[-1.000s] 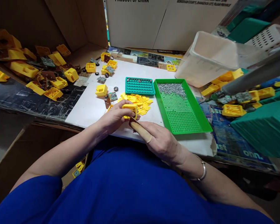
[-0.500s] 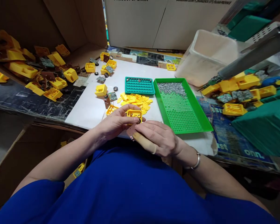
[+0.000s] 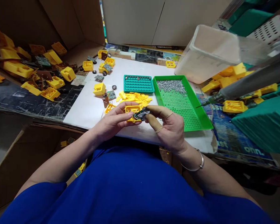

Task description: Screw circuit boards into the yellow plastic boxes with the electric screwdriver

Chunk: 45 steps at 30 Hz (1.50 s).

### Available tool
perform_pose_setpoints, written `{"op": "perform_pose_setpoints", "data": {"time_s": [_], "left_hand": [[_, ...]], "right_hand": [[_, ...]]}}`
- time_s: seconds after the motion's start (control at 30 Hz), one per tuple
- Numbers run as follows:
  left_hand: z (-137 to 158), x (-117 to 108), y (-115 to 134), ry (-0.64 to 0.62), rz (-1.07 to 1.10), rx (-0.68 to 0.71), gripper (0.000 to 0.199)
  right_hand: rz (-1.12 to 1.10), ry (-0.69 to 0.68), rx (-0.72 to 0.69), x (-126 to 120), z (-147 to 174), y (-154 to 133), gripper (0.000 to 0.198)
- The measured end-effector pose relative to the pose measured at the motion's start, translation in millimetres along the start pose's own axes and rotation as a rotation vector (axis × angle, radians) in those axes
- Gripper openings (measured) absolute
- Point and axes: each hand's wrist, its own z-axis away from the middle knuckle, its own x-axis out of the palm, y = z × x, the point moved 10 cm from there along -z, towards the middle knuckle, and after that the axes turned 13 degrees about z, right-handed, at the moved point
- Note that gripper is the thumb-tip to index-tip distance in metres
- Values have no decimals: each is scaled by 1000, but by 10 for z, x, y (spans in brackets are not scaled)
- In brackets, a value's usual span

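Note:
My left hand [image 3: 112, 122] is closed round a small yellow plastic housing [image 3: 132, 109], thumb at its near edge and its open side facing up. With thumb and forefinger, my right hand [image 3: 169, 126] pinches a circuit board [image 3: 143, 114] at the housing's right edge; the board stands tilted, and wires beside it lead toward the housing. Tan finger covers sit on the right thumb and forefinger. Just beyond the hands lies a heap of flat yellow plastic pieces [image 3: 140, 99]. Another yellow housing [image 3: 109, 108] rests left of the held one, partly hidden by my left hand.
A green tray [image 3: 202, 125] of small screws stands at the right, beside a teal ridged tray [image 3: 138, 91]. An electric screwdriver [image 3: 233, 88] hangs at right. Yellow housings with boards fill a cardboard box [image 3: 84, 18] at left. A translucent bin [image 3: 207, 56] stands behind.
The brown board at the housing's near side is out of sight. My right hand has moved up and now pinches a tilted board at the housing's right edge. The screwdriver appears lower.

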Motion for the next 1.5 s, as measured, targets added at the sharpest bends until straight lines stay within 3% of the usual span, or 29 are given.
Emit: {"op": "perform_pose_setpoints", "data": {"time_s": [0.1,0.2,0.43,0.53,0.73,0.83,1.03,1.5], "left_hand": [[16,-10,4,-8,-16,27,33],[21,-24,16,1,-35,62,32],[44,-30,44,2,-136,94,36],[61,-21,38,-7,-210,110,32],[69,4,43,-43,-230,135,27],[47,-17,-7,-54,-144,73,28],[9,-22,-71,-77,-33,-26,31],[-20,-1,-98,-118,-33,-75,29]], "right_hand": [[-34,-6,57,41,27,63,17],[-8,15,-5,25,51,-4,15],[262,60,-701,-10,313,-580,23],[300,47,-826,22,398,-673,20],[201,-73,-436,95,127,-457,23],[137,-162,-345,148,43,-399,18],[190,-201,-310,155,-57,-357,18],[223,-310,-273,254,-149,-290,23]]}}
